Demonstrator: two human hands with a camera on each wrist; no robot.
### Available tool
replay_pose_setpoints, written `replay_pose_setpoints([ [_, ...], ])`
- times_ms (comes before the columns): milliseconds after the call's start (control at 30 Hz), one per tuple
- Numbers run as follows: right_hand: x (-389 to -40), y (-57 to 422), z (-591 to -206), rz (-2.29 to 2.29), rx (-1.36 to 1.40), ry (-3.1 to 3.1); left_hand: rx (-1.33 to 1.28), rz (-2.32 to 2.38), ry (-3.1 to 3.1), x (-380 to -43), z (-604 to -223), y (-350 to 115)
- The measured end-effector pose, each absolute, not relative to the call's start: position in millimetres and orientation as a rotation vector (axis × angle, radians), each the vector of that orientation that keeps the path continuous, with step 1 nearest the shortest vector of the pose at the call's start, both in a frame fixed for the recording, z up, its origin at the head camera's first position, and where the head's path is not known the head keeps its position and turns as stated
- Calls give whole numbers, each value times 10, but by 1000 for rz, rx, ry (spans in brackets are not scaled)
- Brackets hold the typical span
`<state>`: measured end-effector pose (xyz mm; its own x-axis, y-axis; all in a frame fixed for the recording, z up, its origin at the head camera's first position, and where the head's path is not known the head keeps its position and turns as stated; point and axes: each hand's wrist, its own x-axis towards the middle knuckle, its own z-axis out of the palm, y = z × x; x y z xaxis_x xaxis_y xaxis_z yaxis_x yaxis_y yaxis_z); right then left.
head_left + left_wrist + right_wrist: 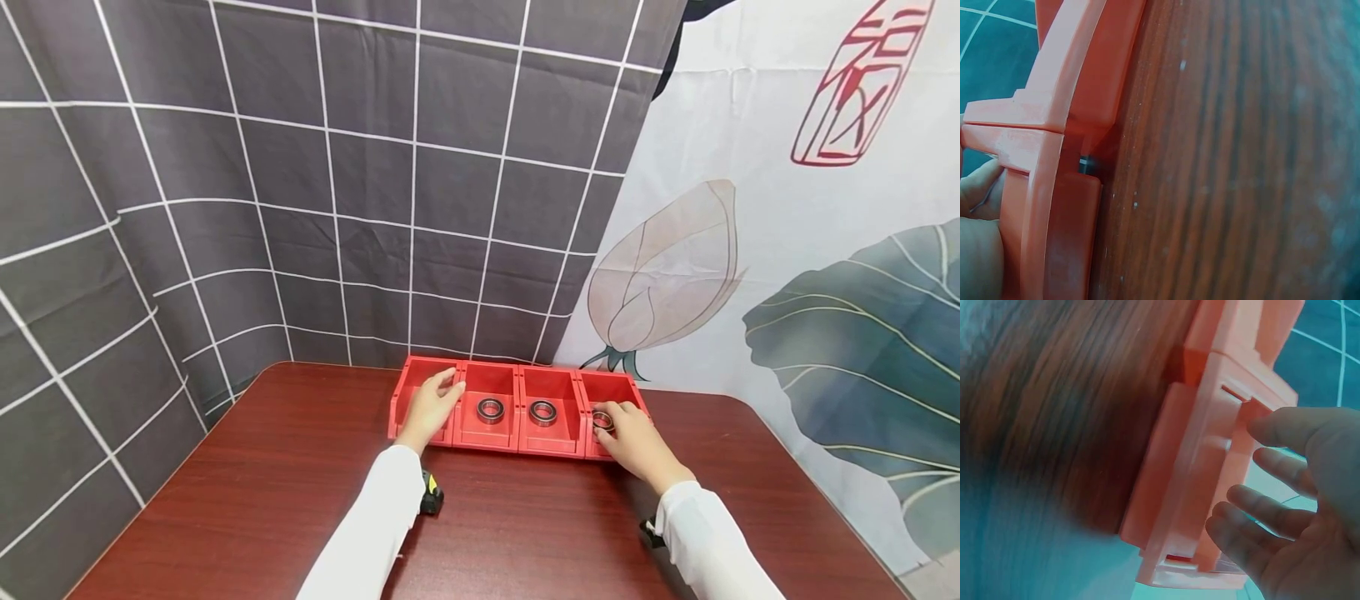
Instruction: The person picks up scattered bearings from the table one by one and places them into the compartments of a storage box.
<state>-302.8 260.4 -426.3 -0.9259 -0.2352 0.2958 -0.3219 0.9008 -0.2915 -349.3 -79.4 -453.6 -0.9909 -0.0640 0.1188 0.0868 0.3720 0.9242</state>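
Observation:
Four red plastic bins stand joined in a row; the second bin (487, 381) and third bin (549, 382) each hold one ring-shaped ball bearing, the left bearing (491, 421) and the middle bearing (543, 423). My left hand (430, 410) reaches over the leftmost bin (422, 371), fingers relaxed near its divider, covering part of its inside. At the rightmost bin (607, 385), my right hand (636, 437) hovers with spread fingers beside the right bearing (597, 428), which it partly hides. The right wrist view shows the fingers (1272, 509) apart, nothing visible between them.
The bins stand at the back of a reddish-brown wooden table (517, 525). Behind them hang a dark grid-patterned cloth (375, 183) and a white cloth with a lotus print (667, 275). Black wrist devices sit under both white sleeves (367, 525).

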Motion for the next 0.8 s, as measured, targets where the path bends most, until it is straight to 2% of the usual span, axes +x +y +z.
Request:
replay_pose_setpoints([
  [800,-2689,2469,-4264,542,483,-2681,-15,-1657,-2502,-3502,-4511,-782],
])
